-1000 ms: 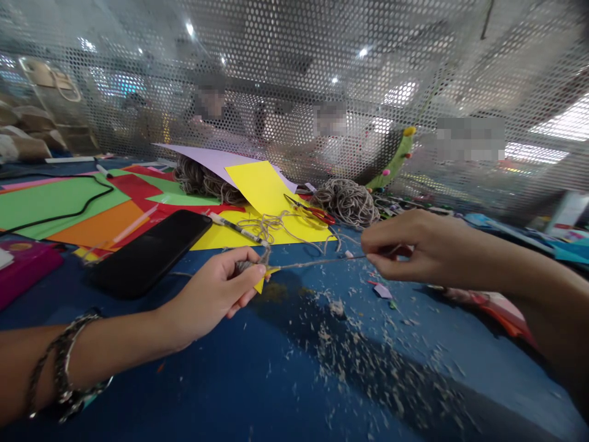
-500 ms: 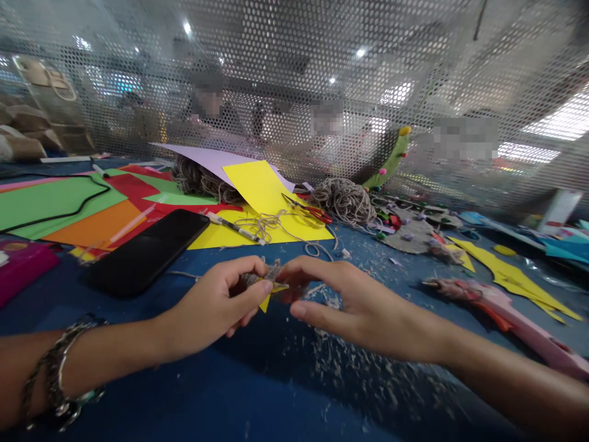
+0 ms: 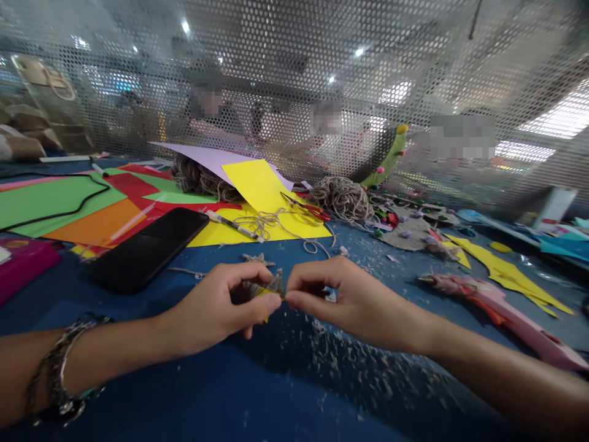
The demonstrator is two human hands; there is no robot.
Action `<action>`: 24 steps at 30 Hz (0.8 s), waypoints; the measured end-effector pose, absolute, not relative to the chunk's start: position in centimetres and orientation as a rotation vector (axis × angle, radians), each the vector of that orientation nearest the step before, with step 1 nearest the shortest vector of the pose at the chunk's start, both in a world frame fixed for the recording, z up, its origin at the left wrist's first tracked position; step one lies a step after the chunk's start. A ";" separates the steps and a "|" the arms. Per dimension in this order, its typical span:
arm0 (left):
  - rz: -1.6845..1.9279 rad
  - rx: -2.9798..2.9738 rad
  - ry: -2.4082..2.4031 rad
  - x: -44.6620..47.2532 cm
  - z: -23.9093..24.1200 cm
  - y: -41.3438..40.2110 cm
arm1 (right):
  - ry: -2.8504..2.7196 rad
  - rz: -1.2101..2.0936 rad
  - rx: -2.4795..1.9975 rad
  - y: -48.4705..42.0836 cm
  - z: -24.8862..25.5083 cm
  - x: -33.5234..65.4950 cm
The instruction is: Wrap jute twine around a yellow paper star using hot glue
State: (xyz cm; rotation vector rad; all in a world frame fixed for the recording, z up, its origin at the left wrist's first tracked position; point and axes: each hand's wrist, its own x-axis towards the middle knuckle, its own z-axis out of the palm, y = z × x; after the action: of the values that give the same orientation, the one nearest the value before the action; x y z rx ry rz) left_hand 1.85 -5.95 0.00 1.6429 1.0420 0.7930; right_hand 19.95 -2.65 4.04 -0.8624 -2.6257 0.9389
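Note:
My left hand (image 3: 225, 304) is closed around a small yellow piece wrapped in grey yarn (image 3: 267, 287), pinched between thumb and fingers. Much of that piece is hidden inside the hand. At its right end, the thumb and forefinger of my right hand (image 3: 350, 301) are pressed together in a pinch; whatever is between those fingertips is too small to make out. Just beyond the left fingers a small grey yarn-like bit (image 3: 257, 259) shows on the blue table (image 3: 184, 393).
Pale scraps (image 3: 359, 350) litter the table. Behind are a black phone (image 3: 150, 248), a marker (image 3: 234, 226), yellow paper (image 3: 207, 236), pliers-like red-handled tool (image 3: 313, 210) and a yarn heap (image 3: 343, 199). A pink glue gun (image 3: 501, 307) lies right. A perforated metal screen (image 3: 285, 61) stands behind.
My right hand's thumb and forefinger have come together from an open curl into a pinch at the piece's right end. The yellow piece has turned and shows less beneath my left thumb.

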 end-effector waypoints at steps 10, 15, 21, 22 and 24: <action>0.758 1.627 0.924 1.9 -0.1 -5.8 | -2.756 0.845 -0.828 -2.1 5.8 21.0; 0.793 1.724 1.000 1.9 -0.3 -5.8 | -2.815 0.767 -0.852 -1.3 6.7 22.5; 0.811 2.153 1.010 1.4 0.0 -5.6 | -2.857 0.687 -0.936 -1.6 6.2 24.5; 0.800 2.273 0.962 1.2 0.0 -5.6 | -2.870 0.690 -0.953 -1.9 6.2 24.9; 0.767 2.446 0.882 0.7 0.1 -5.6 | -2.908 0.707 -0.983 -2.5 6.3 25.7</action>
State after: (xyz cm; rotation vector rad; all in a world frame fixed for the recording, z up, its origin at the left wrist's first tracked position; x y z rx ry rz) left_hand 0.72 -5.59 0.07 2.4459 0.8818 0.7671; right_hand 25.68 -2.52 6.26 -0.9832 -2.9083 0.7072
